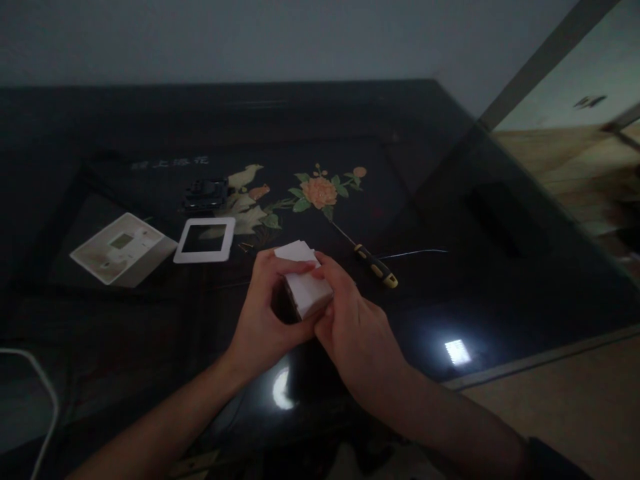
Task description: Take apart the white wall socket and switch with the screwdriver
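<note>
1. A white block-like piece (309, 291) is in both hands, just above the near middle of the table; its underside is hidden.
2. The left hand (260, 313) curls around the piece from the left, thumb and fingers gripping it; the right hand (357, 330) grips from the right, fingers bent and pressing on it; some fingertips are hidden.
3. Beyond the right hand lies a screwdriver (377, 267) with a black-and-yellow handle; it points away, to the left.
4. Left of the hands lie a white square frame (203, 257) and, just beside it, a white box (123, 248) with a device printed on top; a black part (205, 195) lies behind the frame.
5. All these rest on a dark, glossy table (480, 220) with a floral design.
</note>
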`<state>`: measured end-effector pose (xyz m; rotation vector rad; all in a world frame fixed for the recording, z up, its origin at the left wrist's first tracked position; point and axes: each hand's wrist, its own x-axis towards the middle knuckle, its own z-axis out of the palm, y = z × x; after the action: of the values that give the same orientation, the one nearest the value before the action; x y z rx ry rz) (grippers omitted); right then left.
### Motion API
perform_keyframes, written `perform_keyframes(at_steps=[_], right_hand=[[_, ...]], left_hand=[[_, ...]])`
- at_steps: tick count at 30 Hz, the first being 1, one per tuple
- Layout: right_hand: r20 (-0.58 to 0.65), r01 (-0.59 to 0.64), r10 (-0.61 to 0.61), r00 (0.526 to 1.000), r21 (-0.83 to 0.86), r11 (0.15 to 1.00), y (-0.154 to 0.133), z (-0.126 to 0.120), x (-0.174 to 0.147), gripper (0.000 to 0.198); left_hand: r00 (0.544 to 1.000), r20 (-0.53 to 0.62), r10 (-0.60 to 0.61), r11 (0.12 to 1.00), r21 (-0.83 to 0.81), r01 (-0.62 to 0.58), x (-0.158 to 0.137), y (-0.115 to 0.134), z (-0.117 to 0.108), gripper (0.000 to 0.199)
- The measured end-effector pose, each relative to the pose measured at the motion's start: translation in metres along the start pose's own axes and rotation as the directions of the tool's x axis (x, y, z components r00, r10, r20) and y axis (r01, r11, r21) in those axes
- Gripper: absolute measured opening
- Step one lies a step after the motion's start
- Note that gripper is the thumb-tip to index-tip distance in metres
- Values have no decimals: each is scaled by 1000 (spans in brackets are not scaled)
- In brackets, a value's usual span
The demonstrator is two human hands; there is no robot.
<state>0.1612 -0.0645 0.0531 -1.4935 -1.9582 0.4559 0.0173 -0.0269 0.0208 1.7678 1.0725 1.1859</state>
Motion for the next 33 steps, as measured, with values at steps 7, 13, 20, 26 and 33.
perform_keyframes(at_steps=[7, 13, 20, 26, 33], right_hand=[[6, -53, 53, 999, -7, 999, -1, 0, 0, 50], [28, -46, 45, 999, 26, 999, -1, -1, -1, 56], [31, -57, 56, 998, 14, 998, 1, -2, -4, 63], [28, 80, -79, 996, -23, 997, 6, -11, 0, 45], [71, 67, -94, 993, 321, 945, 31, -27, 1, 45]], left_hand=[[1000, -21, 17, 1000, -16, -17, -1, -1, 2, 43], [1000, -12, -8, 998, -67, 7, -3, 1, 3, 41], [1000, -12, 6, 998, -62, -6, -7, 2, 4, 39], [999, 39, -26, 1000, 14, 26, 0, 5, 0, 47], [989, 22, -149, 970, -190, 151, 7, 8, -5, 64]])
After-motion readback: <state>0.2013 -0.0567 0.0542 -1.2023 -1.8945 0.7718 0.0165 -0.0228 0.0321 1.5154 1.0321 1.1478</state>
